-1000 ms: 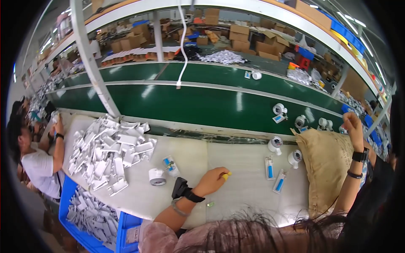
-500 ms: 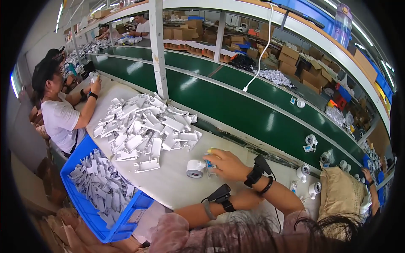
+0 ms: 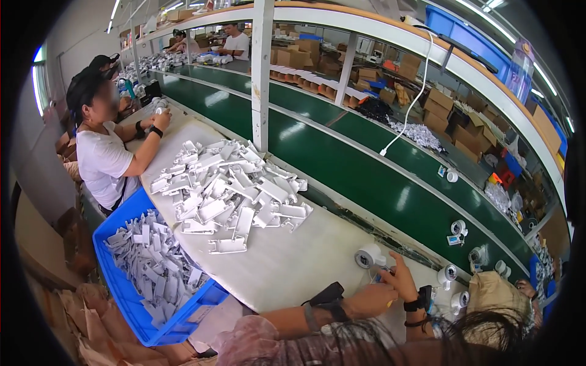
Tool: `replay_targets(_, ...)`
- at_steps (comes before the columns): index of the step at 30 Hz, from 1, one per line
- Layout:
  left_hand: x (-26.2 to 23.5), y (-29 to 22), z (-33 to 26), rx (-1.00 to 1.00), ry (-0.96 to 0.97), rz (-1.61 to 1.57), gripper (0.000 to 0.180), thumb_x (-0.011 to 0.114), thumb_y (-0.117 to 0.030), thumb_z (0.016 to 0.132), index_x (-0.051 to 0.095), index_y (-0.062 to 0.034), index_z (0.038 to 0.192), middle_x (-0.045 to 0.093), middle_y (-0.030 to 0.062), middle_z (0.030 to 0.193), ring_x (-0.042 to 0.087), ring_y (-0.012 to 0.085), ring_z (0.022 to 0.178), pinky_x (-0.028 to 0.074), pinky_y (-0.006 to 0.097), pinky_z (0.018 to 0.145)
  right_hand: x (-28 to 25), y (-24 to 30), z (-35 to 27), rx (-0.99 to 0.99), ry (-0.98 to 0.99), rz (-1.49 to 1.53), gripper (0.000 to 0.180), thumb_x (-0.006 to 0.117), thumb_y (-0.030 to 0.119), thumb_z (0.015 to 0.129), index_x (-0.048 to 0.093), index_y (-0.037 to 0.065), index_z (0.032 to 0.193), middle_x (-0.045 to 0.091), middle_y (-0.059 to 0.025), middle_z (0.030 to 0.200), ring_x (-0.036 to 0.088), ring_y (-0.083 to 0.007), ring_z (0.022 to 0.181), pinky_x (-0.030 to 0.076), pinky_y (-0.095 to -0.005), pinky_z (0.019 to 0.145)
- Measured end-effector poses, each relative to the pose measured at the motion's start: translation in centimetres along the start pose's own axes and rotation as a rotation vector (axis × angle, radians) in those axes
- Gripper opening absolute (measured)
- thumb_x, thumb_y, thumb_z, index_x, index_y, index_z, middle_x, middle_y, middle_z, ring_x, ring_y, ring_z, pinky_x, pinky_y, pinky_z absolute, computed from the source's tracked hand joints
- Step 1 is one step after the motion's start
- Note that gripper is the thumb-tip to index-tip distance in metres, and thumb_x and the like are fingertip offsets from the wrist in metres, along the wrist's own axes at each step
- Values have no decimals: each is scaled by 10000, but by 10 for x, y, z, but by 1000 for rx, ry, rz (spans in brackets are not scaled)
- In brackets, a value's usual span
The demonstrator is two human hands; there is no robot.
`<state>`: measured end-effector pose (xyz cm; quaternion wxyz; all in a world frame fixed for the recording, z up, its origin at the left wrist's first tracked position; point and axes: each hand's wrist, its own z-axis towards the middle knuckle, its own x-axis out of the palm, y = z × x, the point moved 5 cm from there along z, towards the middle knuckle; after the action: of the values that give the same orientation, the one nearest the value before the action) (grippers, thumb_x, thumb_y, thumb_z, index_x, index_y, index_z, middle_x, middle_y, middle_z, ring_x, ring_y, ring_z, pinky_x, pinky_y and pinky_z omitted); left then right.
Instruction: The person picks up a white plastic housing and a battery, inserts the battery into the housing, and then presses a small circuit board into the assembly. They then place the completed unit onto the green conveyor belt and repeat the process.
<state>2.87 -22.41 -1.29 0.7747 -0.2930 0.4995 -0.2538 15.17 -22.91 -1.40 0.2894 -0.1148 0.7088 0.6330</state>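
Note:
A white round unit with a dark ringed face (image 3: 368, 256) is on the pale worktable, beside my right hand. My right hand (image 3: 403, 282) is closed at the unit's near side, thumb and fingers around its smaller attached part, one finger stretched upward. Partly hidden by the fingers, this part shows only a little grey-blue. Just below, my left hand (image 3: 373, 300) reaches in from the left with its fingers curled close to my right wrist. Whatever it holds, if anything, is hidden. Both wrists wear dark straps with black boxes.
Loose white plastic housings (image 3: 232, 189) lie heaped left of my hands. A blue bin (image 3: 125, 213) holds more white parts. Beyond the table's edge runs a green conveyor (image 3: 305, 137) with similar units. White units (image 3: 447, 274) and a brown sack (image 3: 491, 287) stand right. A co-worker (image 3: 101, 146) sits left.
My right hand has moved right and nearer to me, and the white round unit has shifted right with it. My left hand now lies closer to the right hand. The view has turned slightly.

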Motion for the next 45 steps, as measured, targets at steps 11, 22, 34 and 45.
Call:
replay_targets(11,-3,25,3,-96,-407,-53,639,683,-242,838,378,-11,1349,458,221,1304,464,352,1202,423,429,968,-15,-29,-78,-40,-288,1089,273,505,84,957,506,43,1227,641,-93,1032,653,-185,862,542,-325,756)
replay_targets(22,13,35,2,-340,-115,-582,673,703,-146,821,357,-29,1387,475,166,1242,492,261,1150,455,366,922,-20,-22,-87,-71,-118,1314,466,491,-5,897,434,-28,1359,585,-190,1222,633,-251,1008,491,-397,919)
replay_targets(34,2,28,2,-156,-129,-493,477,642,-109,827,484,-15,1267,553,155,1122,537,257,1058,423,353,909,-43,-26,-96,123,-74,691,340,529,75,944,527,-33,1267,648,-123,1061,626,-166,682,513,-273,670)
replay_targets(45,-15,17,-1,-268,-110,-825,337,554,-86,914,463,-24,1232,603,74,980,563,102,836,462,275,739,-44,37,-98,-486,-245,-421,227,769,67,693,700,102,907,606,-93,986,561,-309,1069,447,-403,839)
